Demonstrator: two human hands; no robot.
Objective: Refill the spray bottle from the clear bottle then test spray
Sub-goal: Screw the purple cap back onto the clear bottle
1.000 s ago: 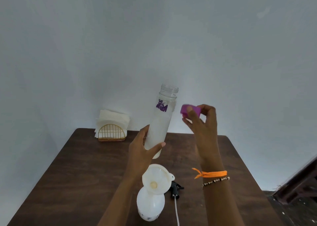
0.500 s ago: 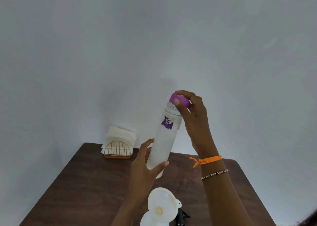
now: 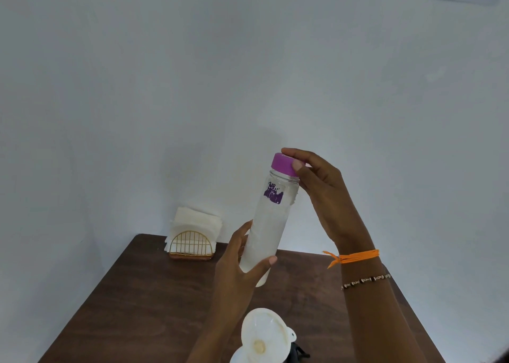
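Note:
I hold the clear bottle [image 3: 271,224] up over the table, tilted slightly right, its purple label facing me. My left hand [image 3: 242,263] grips its lower part. A purple cap [image 3: 283,164] sits on its mouth, and my right hand [image 3: 316,180] pinches that cap between thumb and fingers. At the bottom edge stands the white spray bottle [image 3: 239,357], mostly cut off, with a white funnel [image 3: 264,335] in its neck. The black spray head [image 3: 298,354] lies just right of it on the table.
A gold wire napkin holder [image 3: 191,242] with white napkins stands at the far edge of the dark wooden table [image 3: 137,307], against the white wall. An orange band and a bead bracelet circle my right wrist.
My right hand brought the purple cap from beside the bottle onto its mouth and now grips it there. The view has tilted upward, so the spray bottle sits lower in frame.

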